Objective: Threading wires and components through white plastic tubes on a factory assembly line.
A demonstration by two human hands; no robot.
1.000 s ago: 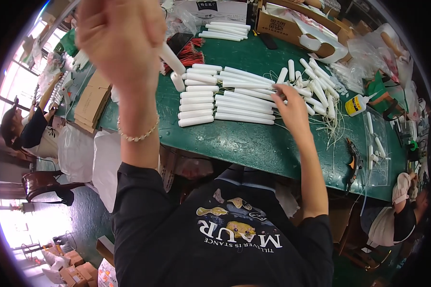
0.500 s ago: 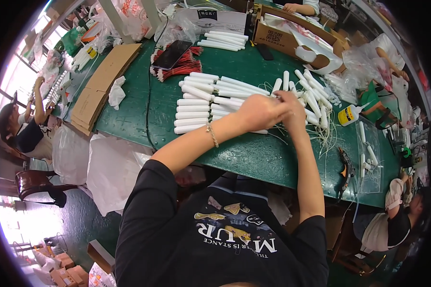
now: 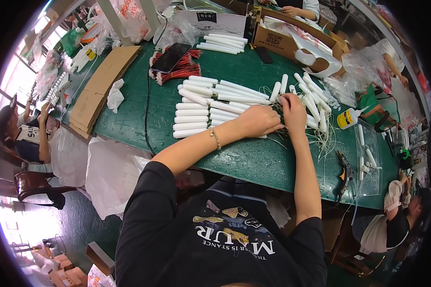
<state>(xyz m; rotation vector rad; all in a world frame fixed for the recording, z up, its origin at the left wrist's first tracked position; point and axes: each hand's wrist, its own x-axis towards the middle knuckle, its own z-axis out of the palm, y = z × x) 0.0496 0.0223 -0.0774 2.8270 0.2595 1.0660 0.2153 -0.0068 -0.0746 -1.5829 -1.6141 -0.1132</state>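
Observation:
My left hand (image 3: 258,120) lies over the right end of a row of white tubes (image 3: 190,119), its fingers curled toward thin pale wires. What it holds, if anything, is hidden under the fingers. Just right of it, my right hand (image 3: 293,114) is closed in a pinch near the wire ends. Too little shows between its fingertips to name. Beyond the right hand, loose white tubes (image 3: 311,98) lie in a heap, and a tangle of thin pale wires (image 3: 324,141) trails toward the table's near edge.
On the green table (image 3: 124,117) are red wire bundles (image 3: 177,71) under a black phone (image 3: 172,57), a yellow-labelled glue bottle (image 3: 347,118), a black-and-orange hand tool (image 3: 342,174) and flat cardboard (image 3: 103,88). An open carton (image 3: 297,36) stands at the back. Other people work around.
My hands, touching before, have come apart slightly. The left has moved down and the right has turned, its fingers now over the wire ends.

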